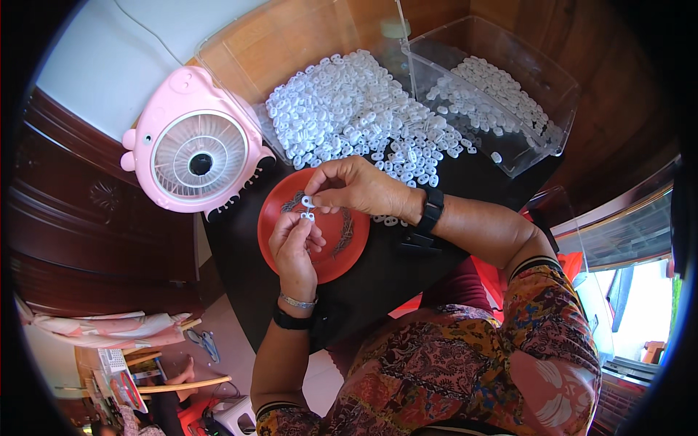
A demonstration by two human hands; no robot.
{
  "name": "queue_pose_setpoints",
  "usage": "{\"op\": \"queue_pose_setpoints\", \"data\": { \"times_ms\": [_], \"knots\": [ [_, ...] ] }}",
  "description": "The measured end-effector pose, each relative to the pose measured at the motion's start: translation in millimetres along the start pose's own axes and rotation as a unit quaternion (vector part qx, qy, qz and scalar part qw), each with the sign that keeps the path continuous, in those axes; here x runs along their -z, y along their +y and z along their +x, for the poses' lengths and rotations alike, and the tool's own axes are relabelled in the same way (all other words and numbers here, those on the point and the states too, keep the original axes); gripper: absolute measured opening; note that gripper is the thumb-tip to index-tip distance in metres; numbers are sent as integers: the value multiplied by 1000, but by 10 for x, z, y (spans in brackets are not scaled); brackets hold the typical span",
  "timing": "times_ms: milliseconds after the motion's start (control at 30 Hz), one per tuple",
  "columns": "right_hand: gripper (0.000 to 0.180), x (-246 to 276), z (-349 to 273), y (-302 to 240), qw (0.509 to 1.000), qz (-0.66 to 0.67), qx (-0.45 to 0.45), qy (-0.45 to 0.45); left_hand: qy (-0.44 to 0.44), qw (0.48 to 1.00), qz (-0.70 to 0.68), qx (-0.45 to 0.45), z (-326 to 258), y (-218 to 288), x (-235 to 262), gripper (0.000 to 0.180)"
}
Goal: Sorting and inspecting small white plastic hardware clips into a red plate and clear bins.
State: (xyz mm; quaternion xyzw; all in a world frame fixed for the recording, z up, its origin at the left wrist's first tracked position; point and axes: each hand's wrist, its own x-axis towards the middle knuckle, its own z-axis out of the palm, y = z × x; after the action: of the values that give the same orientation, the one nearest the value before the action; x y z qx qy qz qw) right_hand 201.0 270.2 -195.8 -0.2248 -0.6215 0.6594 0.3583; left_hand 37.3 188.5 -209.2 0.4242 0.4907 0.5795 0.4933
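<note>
Over a red plate, my two hands meet at their fingertips. My left hand pinches a small white two-holed plastic piece between thumb and finger. Just above it, my right hand grips a second white plastic piece. A short, thin bit of metal seems to link the two pieces, though it is too small to make out fully. Thin grey metal pieces lie scattered in the plate, partly hidden by my hands.
Beyond my hands, a big heap of white plastic pieces spills from a clear bin onto the dark table. Another clear bin with more pieces stands at the right. A pink fan sits at the left. A person's leg shows lower left.
</note>
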Motion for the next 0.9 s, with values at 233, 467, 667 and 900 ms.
{"op": "queue_pose_setpoints", "data": {
  "times_ms": [233, 467, 667, 900],
  "knots": [
    [15, -44, -25, -23, 996, -80, 34, -9, -2, 1000, 20, 6, -14, 20, -19, 10],
    [12, -84, -31, 58, 987, -127, 102, 0, 12, 1000, 16, -3, -30, 4, -17, 12],
    [15, -78, -36, 7, 997, -66, 36, -16, 32, 999, -2, -6, -59, 56, -61, 13],
    [17, -75, -44, 8, 996, -80, 30, -22, 28, 1000, -7, -12, -50, 40, -51, 13]
  ]
}}
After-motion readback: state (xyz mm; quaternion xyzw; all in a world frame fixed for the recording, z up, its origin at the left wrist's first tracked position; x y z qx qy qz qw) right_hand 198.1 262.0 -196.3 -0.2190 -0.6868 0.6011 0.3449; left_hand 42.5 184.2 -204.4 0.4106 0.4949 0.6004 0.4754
